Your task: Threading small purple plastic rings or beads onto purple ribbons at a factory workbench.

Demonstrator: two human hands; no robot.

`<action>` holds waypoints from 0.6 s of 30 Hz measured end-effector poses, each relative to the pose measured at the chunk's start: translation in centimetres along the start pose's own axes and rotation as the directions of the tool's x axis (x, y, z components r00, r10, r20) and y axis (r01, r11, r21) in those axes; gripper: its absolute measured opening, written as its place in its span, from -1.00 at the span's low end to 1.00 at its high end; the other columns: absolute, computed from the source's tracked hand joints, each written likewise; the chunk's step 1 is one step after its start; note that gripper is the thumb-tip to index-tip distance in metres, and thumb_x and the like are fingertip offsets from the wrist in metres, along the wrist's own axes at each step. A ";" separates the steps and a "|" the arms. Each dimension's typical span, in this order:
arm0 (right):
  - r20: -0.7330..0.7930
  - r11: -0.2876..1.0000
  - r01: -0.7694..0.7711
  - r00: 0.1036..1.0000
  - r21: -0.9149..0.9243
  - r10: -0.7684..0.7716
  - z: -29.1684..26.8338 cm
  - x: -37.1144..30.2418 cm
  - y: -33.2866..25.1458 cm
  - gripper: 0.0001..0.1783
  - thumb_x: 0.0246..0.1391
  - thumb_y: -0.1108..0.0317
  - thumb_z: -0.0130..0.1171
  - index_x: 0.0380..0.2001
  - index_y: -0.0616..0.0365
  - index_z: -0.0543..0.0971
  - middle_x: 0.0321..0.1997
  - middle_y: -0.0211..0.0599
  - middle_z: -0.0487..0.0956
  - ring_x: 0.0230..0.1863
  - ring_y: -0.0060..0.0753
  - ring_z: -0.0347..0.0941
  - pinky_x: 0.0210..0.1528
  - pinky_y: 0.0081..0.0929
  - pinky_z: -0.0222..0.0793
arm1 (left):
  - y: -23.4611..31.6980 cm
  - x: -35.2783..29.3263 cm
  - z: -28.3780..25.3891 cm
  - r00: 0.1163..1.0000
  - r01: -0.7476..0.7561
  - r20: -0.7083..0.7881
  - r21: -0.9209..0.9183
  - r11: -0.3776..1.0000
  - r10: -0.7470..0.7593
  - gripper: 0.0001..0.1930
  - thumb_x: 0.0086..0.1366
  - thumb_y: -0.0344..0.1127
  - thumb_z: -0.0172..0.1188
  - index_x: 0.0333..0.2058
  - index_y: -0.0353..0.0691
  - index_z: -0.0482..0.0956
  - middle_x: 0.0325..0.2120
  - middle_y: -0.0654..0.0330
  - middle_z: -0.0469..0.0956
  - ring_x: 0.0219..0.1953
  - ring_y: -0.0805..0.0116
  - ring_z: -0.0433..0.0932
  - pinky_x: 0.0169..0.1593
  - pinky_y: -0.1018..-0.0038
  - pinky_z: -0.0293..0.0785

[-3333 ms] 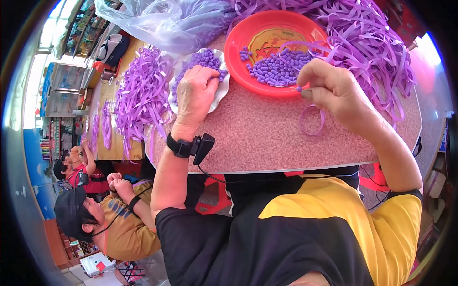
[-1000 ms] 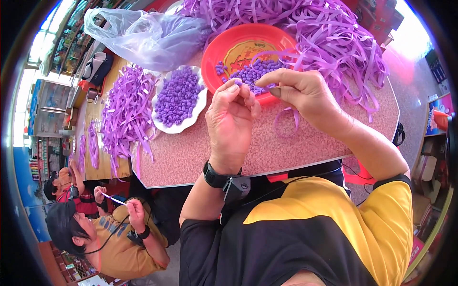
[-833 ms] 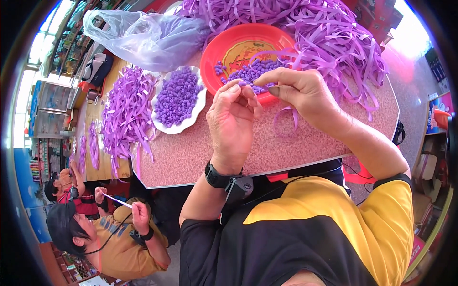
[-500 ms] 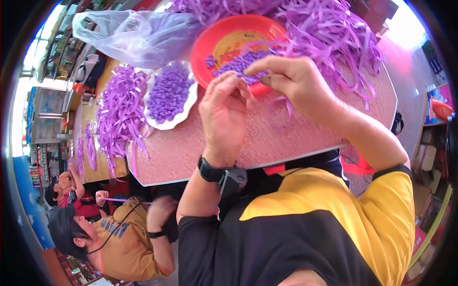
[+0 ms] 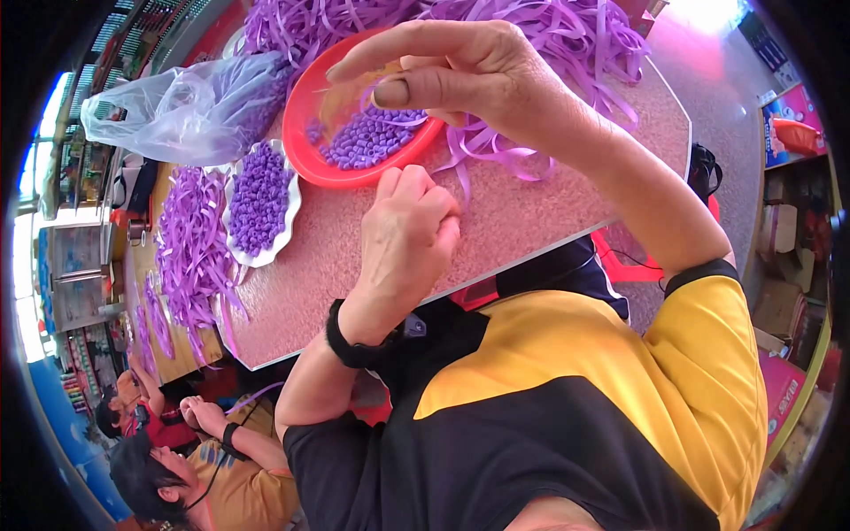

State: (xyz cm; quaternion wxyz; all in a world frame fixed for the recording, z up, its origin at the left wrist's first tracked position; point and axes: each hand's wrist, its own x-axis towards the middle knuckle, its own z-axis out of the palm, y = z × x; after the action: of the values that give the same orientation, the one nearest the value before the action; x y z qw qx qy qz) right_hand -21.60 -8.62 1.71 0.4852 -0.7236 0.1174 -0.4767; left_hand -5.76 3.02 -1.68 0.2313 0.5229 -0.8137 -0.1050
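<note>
Over the red bowl [image 5: 305, 168], my right hand [image 5: 469, 84] is raised with thumb and index finger stretched out and apart. A thin purple ribbon [image 5: 396, 118] passes close to its thumb, above the purple beads [image 5: 367, 140] in the bowl. My left hand [image 5: 403, 230] is closed in a loose fist just below the bowl's near rim. Its curled fingers hide whatever may be in them. Left of the bowl stands a white scalloped dish [image 5: 295, 199] heaped with purple beads [image 5: 258, 196].
Purple ribbons [image 5: 575, 44] pile up beyond the bowl, and another bundle [image 5: 186, 239] lies at the table's left. A clear plastic bag [image 5: 177, 111] rests behind the dish. At lower left, a co-worker [image 5: 212, 469] in a dark cap handles a purple ribbon.
My hands were close together over the bowl's near rim. The right has lifted up and away; the left has lowered and curled into a fist. The table has shifted leftward in view.
</note>
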 end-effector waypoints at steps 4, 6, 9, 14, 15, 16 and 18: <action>-0.025 0.977 -0.205 0.978 0.061 0.207 -0.9 -0.1 -0.6 -0.82 0.19 0.36 0.25 -0.18 0.17 0.69 -0.43 -0.47 0.64 -0.60 -0.85 0.25 -0.57 -0.75 0.22 | 0.2 -0.1 -2.6 0.998 0.003 -0.057 -0.457 0.890 -0.032 -0.93 -0.02 -0.58 0.23 -0.53 -0.29 0.53 -0.36 0.12 0.52 -0.27 0.25 0.44 -0.19 0.34 0.41; -0.021 0.959 -0.233 0.971 0.160 0.239 -1.4 0.0 -0.9 -0.82 0.22 0.37 0.21 -0.19 0.22 0.67 -0.43 -0.43 0.64 -0.62 -0.84 0.23 -0.57 -0.76 0.22 | 0.2 -0.9 -3.9 0.979 0.121 0.005 -0.817 0.564 -0.203 -0.95 -0.03 -0.59 0.19 -0.53 -0.37 0.50 -0.28 0.00 0.59 -0.26 0.31 0.50 -0.11 0.37 0.43; 0.016 0.939 -0.287 0.957 0.192 0.289 -2.1 0.4 0.1 -0.77 0.30 0.37 0.08 -0.18 0.34 0.60 -0.53 -0.40 0.58 -0.65 -0.77 0.19 -0.58 -0.75 0.23 | -1.3 -1.5 -4.8 0.993 0.012 -0.018 -0.970 0.244 -0.120 -0.94 0.03 -0.48 0.18 -0.51 -0.34 0.51 -0.30 -0.05 0.59 -0.28 0.22 0.50 -0.06 0.37 0.45; 0.153 0.886 -0.407 0.912 0.221 0.381 -1.6 0.4 0.8 -0.73 0.31 0.31 0.08 -0.15 0.34 0.59 -0.68 -0.52 0.38 -0.66 -0.69 0.33 -0.59 -0.72 0.22 | -3.3 -3.9 -5.3 0.965 -0.068 0.009 -0.956 -0.285 -0.262 -0.83 0.31 -0.31 0.02 -0.25 -0.26 0.51 -0.51 0.15 0.41 -0.34 0.26 0.41 -0.49 0.52 0.35; 0.167 0.866 -0.445 0.894 0.227 0.416 -1.5 0.4 0.7 -0.73 0.31 0.31 0.09 -0.15 0.33 0.60 -0.68 -0.52 0.39 -0.66 -0.68 0.38 -0.59 -0.73 0.22 | -4.2 -4.5 -5.3 0.964 -0.078 -0.001 -0.956 -0.282 -0.264 -0.83 0.31 -0.31 0.02 -0.25 -0.26 0.51 -0.51 0.15 0.41 -0.34 0.26 0.41 -0.49 0.52 0.35; 0.171 0.856 -0.454 0.890 0.247 0.422 -1.4 0.4 0.8 -0.74 0.30 0.30 0.10 -0.17 0.32 0.61 -0.69 -0.52 0.38 -0.64 -0.65 0.44 -0.60 -0.74 0.22 | -5.0 -5.1 -5.2 0.950 -0.097 0.031 -0.917 -0.387 -0.311 -0.81 0.32 -0.29 0.02 -0.21 -0.26 0.52 -0.50 0.16 0.40 -0.35 0.28 0.40 -0.49 0.51 0.35; 0.178 0.850 -0.467 0.883 0.242 0.434 -1.2 0.2 0.9 -0.74 0.29 0.30 0.11 -0.19 0.31 0.61 -0.68 -0.51 0.40 -0.65 -0.66 0.44 -0.61 -0.74 0.22 | -6.1 -5.9 -4.9 0.935 -0.116 0.077 -0.856 -0.504 -0.346 -0.76 0.35 -0.27 0.04 -0.14 -0.28 0.53 -0.48 0.18 0.40 -0.37 0.28 0.38 -0.51 0.50 0.33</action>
State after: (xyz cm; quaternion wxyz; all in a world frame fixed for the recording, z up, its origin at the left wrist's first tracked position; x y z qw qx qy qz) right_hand -22.17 -9.93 1.18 0.6863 -0.6268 0.1872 -0.3181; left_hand 3.54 6.06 -1.54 0.6569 0.1634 -0.2061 -0.7066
